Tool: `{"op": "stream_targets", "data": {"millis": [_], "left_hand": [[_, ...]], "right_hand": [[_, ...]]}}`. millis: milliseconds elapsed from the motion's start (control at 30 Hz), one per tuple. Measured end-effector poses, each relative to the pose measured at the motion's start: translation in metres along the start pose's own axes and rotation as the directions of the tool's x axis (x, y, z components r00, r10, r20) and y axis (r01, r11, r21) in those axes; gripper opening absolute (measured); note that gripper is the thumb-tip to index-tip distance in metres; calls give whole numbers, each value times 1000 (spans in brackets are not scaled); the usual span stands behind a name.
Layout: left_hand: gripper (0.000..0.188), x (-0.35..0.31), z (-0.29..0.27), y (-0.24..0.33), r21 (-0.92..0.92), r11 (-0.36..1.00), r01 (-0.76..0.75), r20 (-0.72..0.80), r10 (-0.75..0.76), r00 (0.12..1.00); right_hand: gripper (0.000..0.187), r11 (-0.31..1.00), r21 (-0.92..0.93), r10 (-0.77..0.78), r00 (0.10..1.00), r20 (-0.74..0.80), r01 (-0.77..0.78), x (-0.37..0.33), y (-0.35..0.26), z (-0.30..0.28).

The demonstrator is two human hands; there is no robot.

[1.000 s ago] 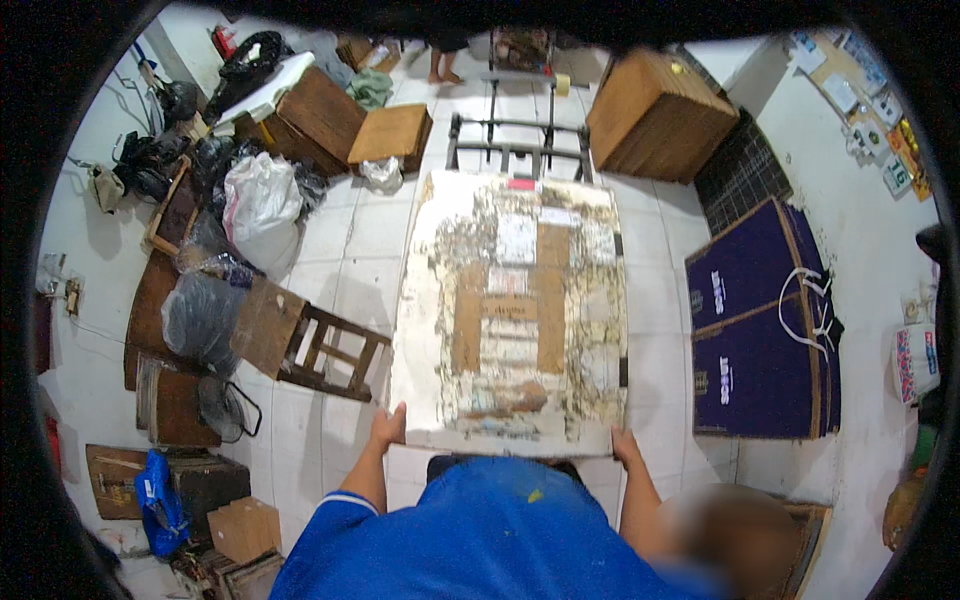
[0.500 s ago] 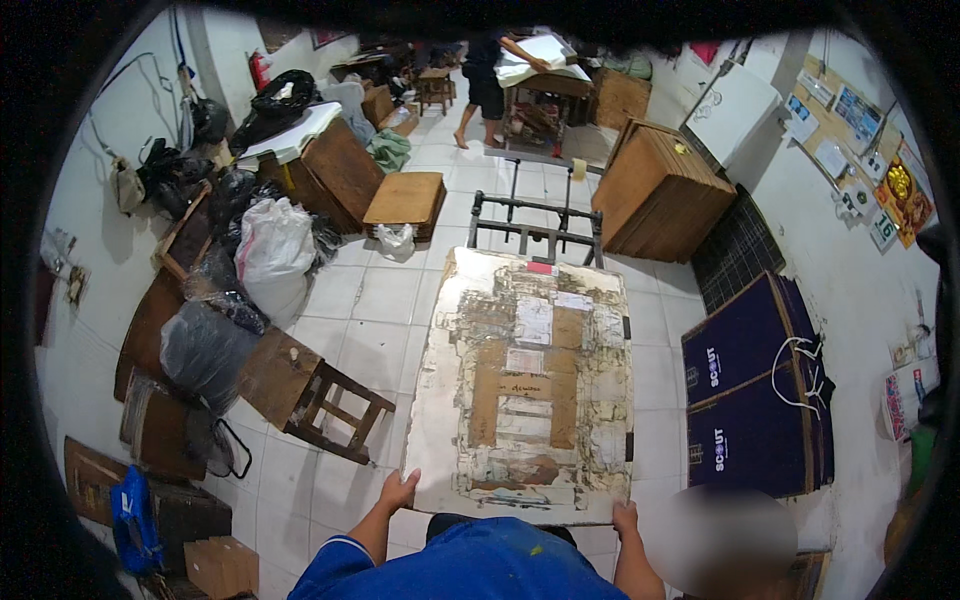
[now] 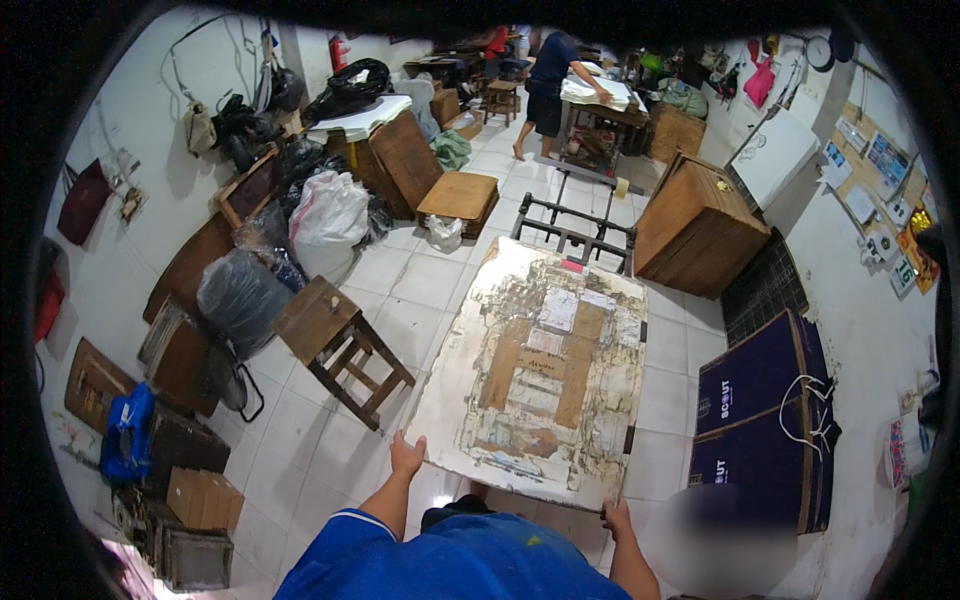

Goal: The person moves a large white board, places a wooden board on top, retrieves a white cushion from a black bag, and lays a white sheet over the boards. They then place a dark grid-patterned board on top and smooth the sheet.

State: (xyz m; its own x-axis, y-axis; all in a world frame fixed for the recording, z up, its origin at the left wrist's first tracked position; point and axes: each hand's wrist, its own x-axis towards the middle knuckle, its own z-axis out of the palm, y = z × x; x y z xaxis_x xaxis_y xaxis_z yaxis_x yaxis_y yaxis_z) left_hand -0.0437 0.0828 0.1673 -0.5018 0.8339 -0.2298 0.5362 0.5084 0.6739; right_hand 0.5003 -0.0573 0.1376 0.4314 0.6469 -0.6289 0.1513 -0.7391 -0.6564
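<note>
A large flat board [image 3: 540, 375] lies before me, with worn pale and brown patches, glued paper sheets and tape strips on its face. At its near left corner my left hand [image 3: 407, 455] is closed, the thumb over the edge and the other fingers mostly hidden beneath. My right hand [image 3: 616, 515] grips the near right corner, its fingers partly out of sight. Just past the board's far edge is a black metal frame [image 3: 575, 235]; whether the board rests on it cannot be made out.
To the left stands a wooden stool [image 3: 345, 345], with a white sack [image 3: 328, 215] and plastic bags behind. A low stack of brown boards [image 3: 458, 200] is farther off. Dark blue boxes [image 3: 755, 425] and stacked boards [image 3: 700, 225] line the right. Another person [image 3: 550, 80] works at a back table.
My view has turned left and up, showing more of the back of the room. The board now appears slanted, its far end leaning right. Both hands keep hold of it.
</note>
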Motion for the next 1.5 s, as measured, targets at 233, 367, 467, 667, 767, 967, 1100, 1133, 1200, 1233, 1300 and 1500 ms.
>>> {"op": "stream_targets", "data": {"millis": [233, 367, 467, 667, 767, 967, 1100, 1133, 1200, 1233, 1300, 1500], "left_hand": [[98, -87, -13, -85, -36, 998, 61, 338, -45, 940], [97, -125, -34, -147, 216, 975, 51, 574, -169, 802], [93, -145, -56, -186, 227, 878, 422, 622, -464, 631], [78, -133, -88, -226, 136, 970, 202, 455, -242, 857], [74, -118, -103, -236, -33, 913, 407, 502, -337, 796], [72, -93, -125, -284, -66, 950, 306, 494, -235, 837], [69, -76, -139, -327, 43, 954, 296, 603, -261, 754], [68, -71, -147, -333, 106, 932, 347, 632, -332, 700], [67, -53, -155, -333, 216, 884, 415, 645, -448, 619], [66, -43, -157, -329, 206, 909, 363, 650, -404, 644], [66, -23, -156, -312, 226, 927, 301, 642, -374, 670], [62, 15, -120, -225, 117, 987, 113, 595, -161, 787]], "right_hand": [[38, 999, -10, 33, 998, -58, -33, 8, 5, 7], [44, 997, 66, 32, 999, -43, -29, 13, 7, 11], [46, 996, 54, 76, 996, -56, -73, 12, 3, 10], [58, 990, 32, 142, 983, -115, -139, 8, -2, 15], [72, 986, 89, 157, 958, -240, -139, 12, 16, 33], [85, 999, 25, 51, 914, -403, -45, -15, 65, 95], [70, 986, -103, 135, 989, 59, -128, -92, 59, 122], [68, 979, -137, 170, 977, 131, -152, -115, 60, 126], [64, 969, -142, 237, 921, 309, -202, -152, 64, 132], [64, 964, -142, 259, 922, 288, -227, -167, 70, 131], [64, 947, -118, 320, 911, 260, -299, -196, 93, 127], [45, 851, 25, 521, 849, 85, -525, -237, 183, 100]]}}
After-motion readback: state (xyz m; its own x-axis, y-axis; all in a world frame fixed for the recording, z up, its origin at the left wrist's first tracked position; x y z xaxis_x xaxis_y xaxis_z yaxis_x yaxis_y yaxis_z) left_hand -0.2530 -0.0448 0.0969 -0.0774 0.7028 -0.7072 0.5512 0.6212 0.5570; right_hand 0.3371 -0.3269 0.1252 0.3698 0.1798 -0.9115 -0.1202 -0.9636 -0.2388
